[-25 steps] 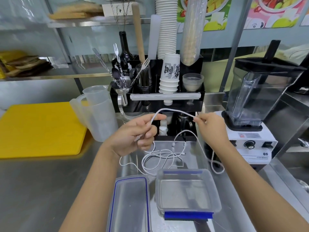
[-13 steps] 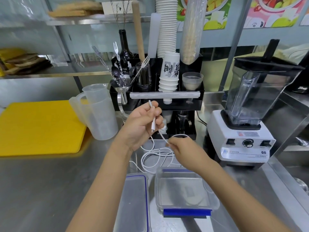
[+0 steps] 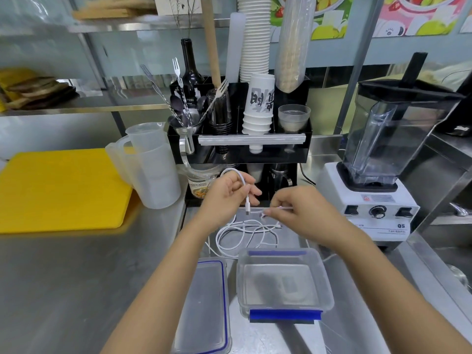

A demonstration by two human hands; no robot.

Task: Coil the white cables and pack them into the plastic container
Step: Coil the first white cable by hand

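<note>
Both hands were raised above the steel counter [image 3: 76, 277], just in front of the black cup-and-utensil organiser [image 3: 301, 149]. The left hand [image 3: 224, 198] was curled around a white cable [image 3: 241, 181], fingers closed on it; a small loop of the cable arched over the top of the hand at 12 o'clock and its plug end [image 3: 247, 209] hung down below the fingers. At 3 o'clock from it, very near, the right hand [image 3: 304, 210] pinched a further stretch of the same cable between thumb and fingertips, the strand running roughly level between the two hands.

Below the hands, at 6 o'clock, the rest of the white cables [image 3: 245, 236] lay in a loose tangle on the counter. Just beyond the tangle toward the viewer sat the clear plastic container [image 3: 329, 290], open, with a blue clip [image 3: 284, 315] on its near edge; whether anything lay inside it could not be told. Its lid [image 3: 204, 305], clear with a blue seal, lay flat at 9 o'clock from the container, just beside it.

A yellow cutting board [image 3: 61, 190] lay far off at 9 o'clock, with stacked translucent measuring jugs [image 3: 150, 169] at its right edge. A blender [image 3: 383, 162] stood at 3 o'clock from the hands.
</note>
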